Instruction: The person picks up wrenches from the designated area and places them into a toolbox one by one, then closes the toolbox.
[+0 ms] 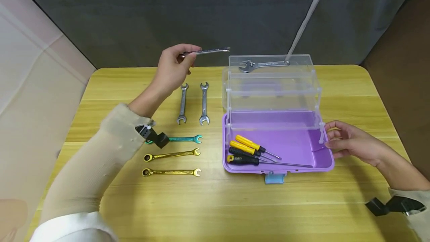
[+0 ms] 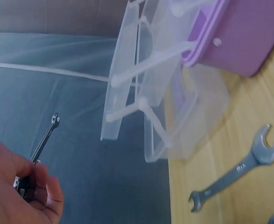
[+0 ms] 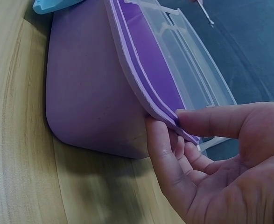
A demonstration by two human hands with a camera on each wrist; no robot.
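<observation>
My left hand [image 1: 174,64] pinches a slim silver wrench [image 1: 213,51] between thumb and fingers, raised above the back edge of the table. In the left wrist view the wrench's small end [image 2: 56,120] sticks out past the fingertips, left of the clear trays. My right hand [image 1: 356,143] grips the right rim of the purple toolbox [image 3: 92,79], thumb on the inside and fingers outside. The toolbox stands open, its clear tiered trays [image 1: 272,102] spread toward the back. A silver adjustable wrench [image 1: 268,64] lies in the uppermost tray.
Screwdrivers with yellow handles [image 1: 245,148] and black handles lie in the toolbox's base. Left of it are two silver open-end wrenches [image 1: 204,104], a green wrench [image 1: 184,139] and two gold wrenches [image 1: 173,172]. A blue latch [image 1: 274,178] hangs at the front.
</observation>
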